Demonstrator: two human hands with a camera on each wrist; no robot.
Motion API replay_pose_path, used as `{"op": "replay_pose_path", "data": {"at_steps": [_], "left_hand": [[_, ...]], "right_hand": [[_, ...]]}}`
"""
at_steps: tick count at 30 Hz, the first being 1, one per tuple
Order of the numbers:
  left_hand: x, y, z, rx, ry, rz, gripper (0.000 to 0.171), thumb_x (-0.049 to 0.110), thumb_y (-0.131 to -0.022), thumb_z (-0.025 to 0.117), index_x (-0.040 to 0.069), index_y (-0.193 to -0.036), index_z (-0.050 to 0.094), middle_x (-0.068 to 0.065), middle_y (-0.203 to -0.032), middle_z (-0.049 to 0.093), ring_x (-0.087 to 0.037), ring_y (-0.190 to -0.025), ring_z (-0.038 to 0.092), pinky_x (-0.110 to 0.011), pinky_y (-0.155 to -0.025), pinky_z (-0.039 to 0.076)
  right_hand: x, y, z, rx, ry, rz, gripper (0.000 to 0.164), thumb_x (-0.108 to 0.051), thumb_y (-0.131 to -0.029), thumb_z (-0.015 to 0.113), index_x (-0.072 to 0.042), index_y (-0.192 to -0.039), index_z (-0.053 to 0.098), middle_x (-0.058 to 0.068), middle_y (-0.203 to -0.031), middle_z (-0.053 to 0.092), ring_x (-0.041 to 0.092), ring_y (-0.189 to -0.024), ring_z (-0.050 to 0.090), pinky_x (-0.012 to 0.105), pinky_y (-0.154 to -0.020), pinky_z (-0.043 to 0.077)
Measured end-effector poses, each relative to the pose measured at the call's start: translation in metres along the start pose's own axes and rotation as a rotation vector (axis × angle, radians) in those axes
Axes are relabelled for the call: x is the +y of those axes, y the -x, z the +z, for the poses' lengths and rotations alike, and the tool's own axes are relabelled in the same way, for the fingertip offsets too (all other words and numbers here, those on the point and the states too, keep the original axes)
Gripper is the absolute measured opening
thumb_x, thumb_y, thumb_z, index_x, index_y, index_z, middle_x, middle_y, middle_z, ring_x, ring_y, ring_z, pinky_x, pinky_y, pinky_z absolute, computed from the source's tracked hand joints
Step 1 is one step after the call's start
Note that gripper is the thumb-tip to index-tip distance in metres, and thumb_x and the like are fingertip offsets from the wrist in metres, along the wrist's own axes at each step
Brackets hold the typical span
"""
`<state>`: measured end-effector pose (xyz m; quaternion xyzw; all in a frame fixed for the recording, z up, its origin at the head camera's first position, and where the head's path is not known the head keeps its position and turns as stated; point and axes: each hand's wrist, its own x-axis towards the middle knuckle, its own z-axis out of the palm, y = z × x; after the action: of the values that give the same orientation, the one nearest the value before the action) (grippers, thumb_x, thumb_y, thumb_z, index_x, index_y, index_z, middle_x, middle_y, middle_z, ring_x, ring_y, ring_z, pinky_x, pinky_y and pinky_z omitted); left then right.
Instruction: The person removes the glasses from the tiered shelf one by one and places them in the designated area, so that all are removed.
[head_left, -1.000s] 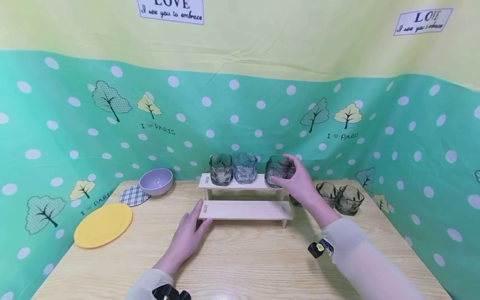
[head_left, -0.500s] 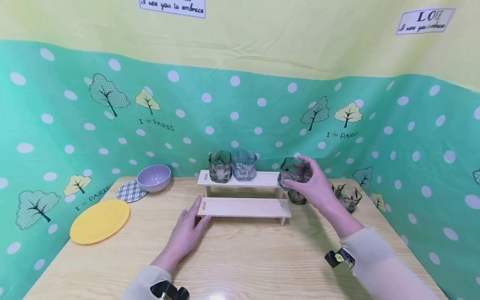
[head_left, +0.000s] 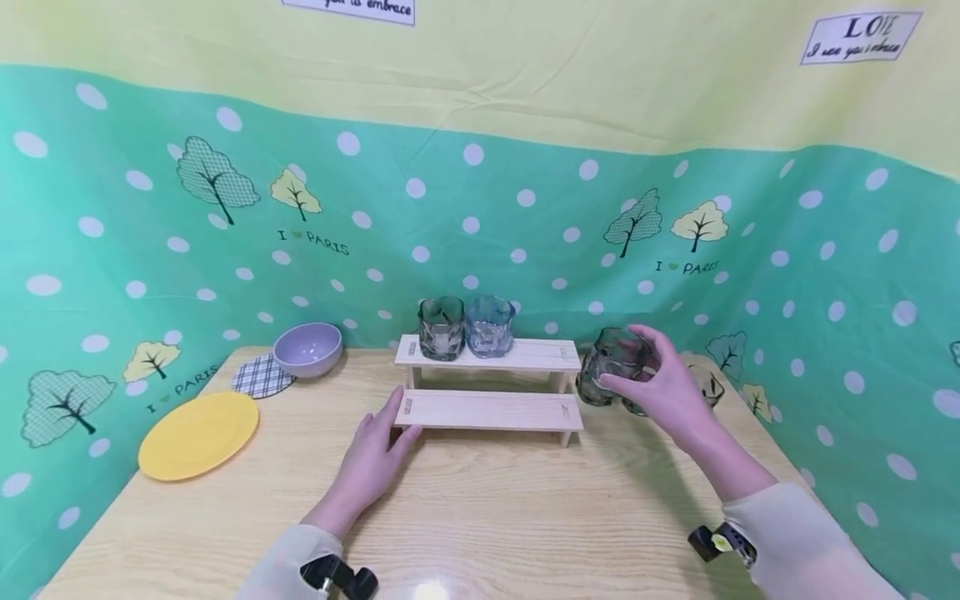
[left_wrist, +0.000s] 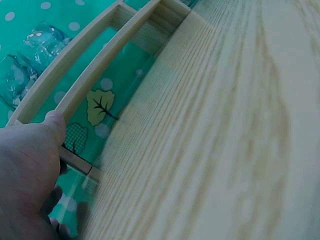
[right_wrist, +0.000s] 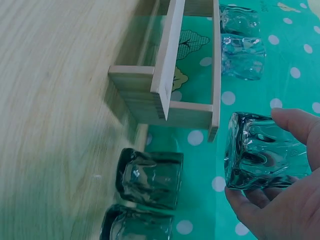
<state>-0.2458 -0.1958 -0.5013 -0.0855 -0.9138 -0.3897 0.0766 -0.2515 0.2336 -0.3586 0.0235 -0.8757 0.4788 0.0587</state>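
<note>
My right hand [head_left: 667,387] holds a dark smoky drinking glass [head_left: 618,350] between thumb and fingers, just right of the two-tier wooden rack [head_left: 487,408]. In the right wrist view the held glass [right_wrist: 262,150] is raised beside the rack, apart from it. On the rack's upper shelf stand a dark smoky glass [head_left: 441,330] and a bluish glass [head_left: 490,327], side by side. My left hand [head_left: 369,462] holds the left end of the lower shelf, thumb at the front edge and fingers along the side. That lower shelf bears nothing.
Other smoky glasses stand on the table right of the rack, including one glass [right_wrist: 150,177] near its end; my right hand partly hides them. At left are a purple bowl [head_left: 308,350], a checked coaster [head_left: 262,377] and a yellow plate [head_left: 198,436]. A patterned cloth [head_left: 420,217] hangs behind.
My right hand has carried the smoky glass off the upper shelf, rightward past the rack's end. My left hand stays at the rack. The head view has tilted down slightly.
</note>
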Motion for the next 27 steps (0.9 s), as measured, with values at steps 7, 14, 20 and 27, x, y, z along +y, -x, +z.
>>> {"op": "replay_pose_path", "data": {"at_steps": [7, 14, 20, 27], "left_hand": [[-0.001, -0.001, 0.000, 0.003, -0.002, 0.013, 0.079, 0.034, -0.115, 0.063, 0.004, -0.176, 0.022, -0.024, -0.173, 0.038, -0.046, -0.158, 0.037, -0.061, -0.137, 0.009], [0.001, -0.001, -0.002, -0.010, 0.004, -0.009, 0.080, 0.036, -0.115, 0.062, 0.007, -0.177, 0.021, -0.024, -0.173, 0.038, -0.047, -0.160, 0.035, -0.061, -0.137, 0.009], [0.001, -0.001, -0.002, -0.018, 0.006, -0.021, 0.080, 0.037, -0.115, 0.062, 0.008, -0.177, 0.020, -0.024, -0.173, 0.037, -0.046, -0.160, 0.033, -0.060, -0.137, 0.008], [0.001, 0.000, -0.001, -0.011, 0.002, -0.018, 0.080, 0.037, -0.115, 0.062, 0.007, -0.177, 0.021, -0.025, -0.172, 0.039, -0.047, -0.159, 0.035, -0.061, -0.137, 0.009]], "right_hand": [[0.008, 0.006, -0.006, -0.005, -0.006, -0.015, 0.111, -0.035, -0.093, 0.093, -0.015, -0.176, 0.022, 0.018, -0.168, 0.047, 0.046, -0.151, 0.046, 0.063, -0.123, 0.044], [0.018, 0.010, -0.008, -0.011, 0.063, 0.026, 0.120, -0.045, -0.090, 0.094, -0.017, -0.178, 0.018, 0.024, -0.173, 0.036, 0.049, -0.140, 0.052, 0.063, -0.110, 0.054], [0.027, 0.014, -0.007, -0.017, 0.135, 0.057, 0.121, -0.050, -0.089, 0.093, -0.019, -0.178, 0.018, 0.028, -0.178, 0.022, 0.059, -0.143, 0.045, 0.079, -0.111, 0.045], [0.042, 0.020, -0.001, -0.038, 0.107, 0.060, 0.117, -0.043, -0.089, 0.095, -0.013, -0.176, 0.022, 0.030, -0.170, 0.036, 0.058, -0.145, 0.045, 0.078, -0.119, 0.038]]}}
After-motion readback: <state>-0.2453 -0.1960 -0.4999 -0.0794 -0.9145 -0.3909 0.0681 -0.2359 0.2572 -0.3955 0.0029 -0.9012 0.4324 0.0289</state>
